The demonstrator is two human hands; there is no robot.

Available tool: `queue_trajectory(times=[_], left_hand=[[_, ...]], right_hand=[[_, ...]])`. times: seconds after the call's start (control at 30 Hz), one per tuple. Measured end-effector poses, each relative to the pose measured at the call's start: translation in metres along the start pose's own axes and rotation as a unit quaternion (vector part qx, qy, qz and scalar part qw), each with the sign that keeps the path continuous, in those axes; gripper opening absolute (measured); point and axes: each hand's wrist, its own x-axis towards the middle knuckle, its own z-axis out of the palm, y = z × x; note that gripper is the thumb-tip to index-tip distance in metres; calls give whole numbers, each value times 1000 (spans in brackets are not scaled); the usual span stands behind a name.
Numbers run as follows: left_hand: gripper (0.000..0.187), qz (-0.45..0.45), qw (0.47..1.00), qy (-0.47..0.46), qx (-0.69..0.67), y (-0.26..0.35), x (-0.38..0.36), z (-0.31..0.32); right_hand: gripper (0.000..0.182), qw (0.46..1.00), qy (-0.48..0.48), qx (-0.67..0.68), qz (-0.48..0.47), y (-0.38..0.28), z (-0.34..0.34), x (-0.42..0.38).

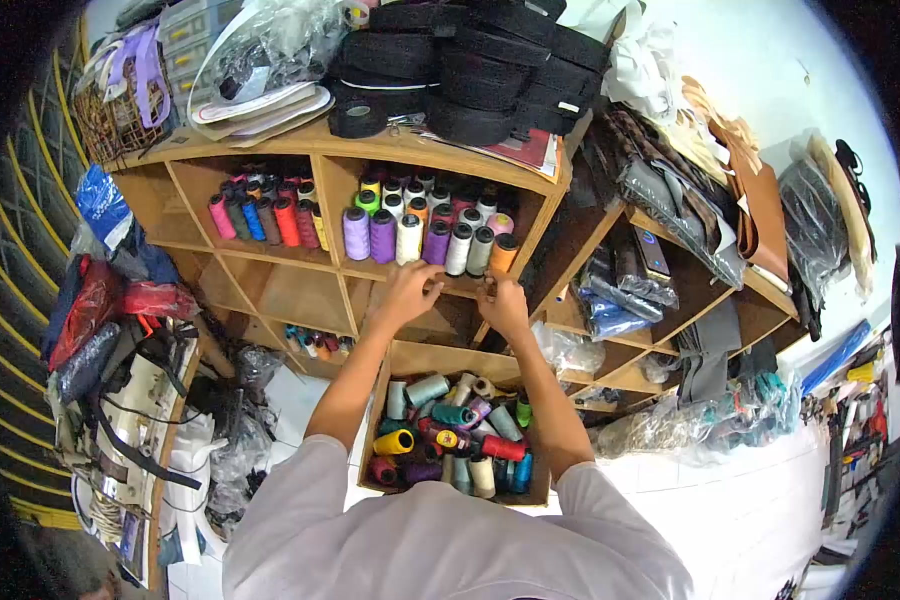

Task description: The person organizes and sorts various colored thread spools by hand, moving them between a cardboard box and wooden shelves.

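Note:
My left hand (pixel 411 293) is at the front edge of the shelf, just below a cream thread spool (pixel 409 239). Its fingers are curled inward, and whatever they may hold is too small to make out. Beside it, my right hand (pixel 503 302) is closed in a pinch under an orange thread spool (pixel 503 254); its fingertips hide anything between them. Between the hands stand a white spool (pixel 458 249) and a grey spool (pixel 480 251), upright in the front row. Purple spools (pixel 383 236) stand farther left, with several more spools behind.
Red, blue and pink spools (pixel 285 221) fill part of the left compartment. Below my arms sits a box (pixel 543 488) of loose mixed spools. Black webbing rolls (pixel 490 70) are stacked on the wooden cabinet (pixel 330 140). Plastic-wrapped materials (pixel 670 435) lie at right.

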Motion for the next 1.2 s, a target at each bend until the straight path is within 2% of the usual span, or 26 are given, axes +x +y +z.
queue_trajectory(times=[0.03,0.1,0.17,0.2,0.23,0.3,0.33,0.43,0.47,0.5,0.57,0.6,0.67,0.7,0.77,0.8,0.9,0.97,1.03,1.17,1.2], left_hand=[[24,8,1000,24,-4,1,1,1],[23,-24,1000,14,0,-3,2,2],[21,-21,997,-19,73,-4,0,3],[21,-3,995,24,97,-3,-2,6],[21,-5,995,23,96,0,-4,6],[21,-45,991,0,125,4,-5,4],[20,-68,990,-23,119,6,-6,4],[21,-72,992,-15,102,9,-11,2],[21,-57,997,41,43,-5,-17,15],[21,-59,997,41,43,-10,-21,16],[25,-125,987,104,-13,-20,-31,16],[25,-125,987,105,-12,-25,-36,12],[27,-175,963,204,18,-34,-49,7],[27,-176,963,202,20,-33,-50,3],[29,-184,930,318,3,-34,-51,-7],[32,-198,928,316,-5,-39,-52,-11],[33,-222,917,332,-29,-43,-53,-15],[32,-235,919,317,-17,-43,-54,-16],[33,-199,933,300,10,-43,-53,-17],[35,-171,951,257,-23,-31,-51,-11],[37,-111,973,202,-19,-24,-48,-9]], right_hand=[[31,1000,-2,-3,-1,2,2,-3],[31,996,32,22,-77,-3,3,-6],[32,996,12,36,-79,-15,8,-3],[33,996,-8,51,-80,-25,11,-2],[33,996,-10,51,-78,-33,18,0],[35,1000,-9,-8,-9,-46,32,8],[36,1000,1,18,15,-48,37,12],[36,1000,18,14,-10,-53,38,6],[40,1000,6,13,3,-49,42,5],[40,1000,4,13,3,-51,40,2],[47,999,17,29,25,-57,34,-2],[47,999,18,30,25,-57,37,-2],[53,997,27,29,70,-57,43,-5],[53,997,25,31,72,-58,44,-6],[54,997,15,20,76,-60,43,-3],[63,998,55,18,-10,-42,55,-2],[64,999,30,30,34,-37,57,-1],[64,998,38,45,15,-32,60,-1],[63,998,49,48,-3,-31,60,-1],[57,998,39,40,13,-36,56,-3],[54,997,54,49,3,-38,56,-4]])
